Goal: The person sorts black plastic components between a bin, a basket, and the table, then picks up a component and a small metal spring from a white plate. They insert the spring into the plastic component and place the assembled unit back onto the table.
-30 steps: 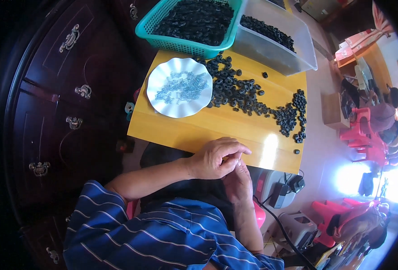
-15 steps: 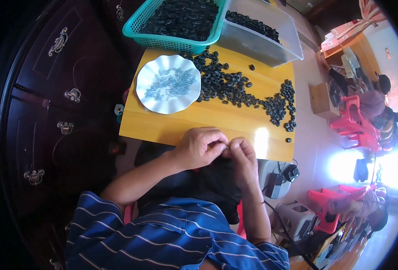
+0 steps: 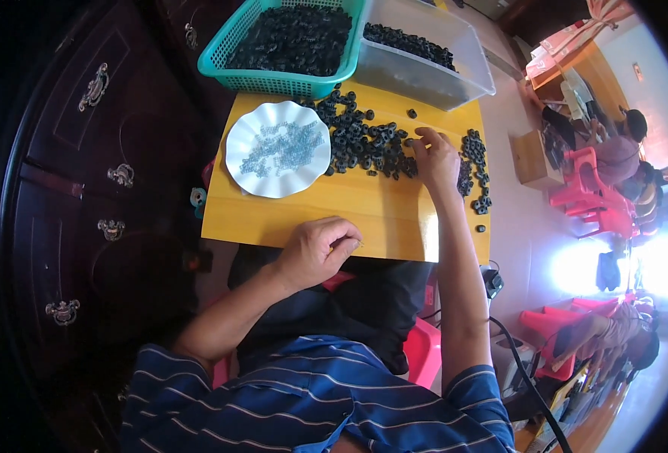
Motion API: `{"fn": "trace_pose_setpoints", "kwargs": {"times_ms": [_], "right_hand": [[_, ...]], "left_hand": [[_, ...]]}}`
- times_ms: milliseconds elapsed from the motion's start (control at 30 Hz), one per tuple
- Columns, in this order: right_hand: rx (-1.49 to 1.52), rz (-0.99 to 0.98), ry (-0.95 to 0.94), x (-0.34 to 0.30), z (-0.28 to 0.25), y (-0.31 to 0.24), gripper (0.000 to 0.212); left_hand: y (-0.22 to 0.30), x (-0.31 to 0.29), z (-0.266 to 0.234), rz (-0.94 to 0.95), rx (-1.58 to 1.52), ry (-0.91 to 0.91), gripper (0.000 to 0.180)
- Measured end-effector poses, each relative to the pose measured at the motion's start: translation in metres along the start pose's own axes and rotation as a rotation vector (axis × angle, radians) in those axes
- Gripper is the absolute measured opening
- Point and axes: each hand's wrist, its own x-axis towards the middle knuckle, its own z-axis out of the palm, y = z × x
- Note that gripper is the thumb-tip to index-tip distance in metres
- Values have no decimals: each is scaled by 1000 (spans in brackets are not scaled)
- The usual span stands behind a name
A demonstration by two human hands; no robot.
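Observation:
My left hand (image 3: 322,247) rests at the table's near edge, fingers curled and thumb pressed against the index finger; whatever the pinch holds is too small to make out. Further right, my right hand (image 3: 435,157) reaches over the table, with fingers bent and slightly apart. Its fingertips are beside a small black ring-like part (image 3: 409,142) at the edge of a loose pile of such parts (image 3: 368,143). Left of the pile, a white scalloped plate (image 3: 237,164) bears many tiny clear, bluish pieces (image 3: 285,147).
On the yellow table (image 3: 311,219), a green basket (image 3: 273,79) full of black parts stands at the far edge. A translucent bin (image 3: 424,87) with more sits beside it. Dark drawers (image 3: 70,189) flank the left. Other people sit far right near pink stools (image 3: 587,177). A black cable (image 3: 526,377) runs at lower right.
My hands were together at the table's near edge and have parted. The right one moved up and away to the black parts; the left stayed low, shifting slightly left and down.

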Motion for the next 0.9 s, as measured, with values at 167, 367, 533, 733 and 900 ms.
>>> {"fn": "trace_pose_setpoints", "kwargs": {"times_ms": [167, 367, 533, 733, 900], "right_hand": [[-119, -4, -114, 8, 11, 6, 23], [-207, 46, -154, 9, 7, 0, 22], [124, 99, 54, 1, -15, -14, 22], [989, 313, -189, -82, -37, -47, 25], [1407, 625, -393, -149, -40, -53, 21]], "left_hand": [[0, 2, -2, 33, 33, 16, 5], [-1, 0, -4, 42, 42, 5, 5], [-3, 3, -5, 19, 10, 7, 5], [7, 4, -6, -59, -115, 100, 5], [2, 5, -1, -59, -43, 79, 6]]}}
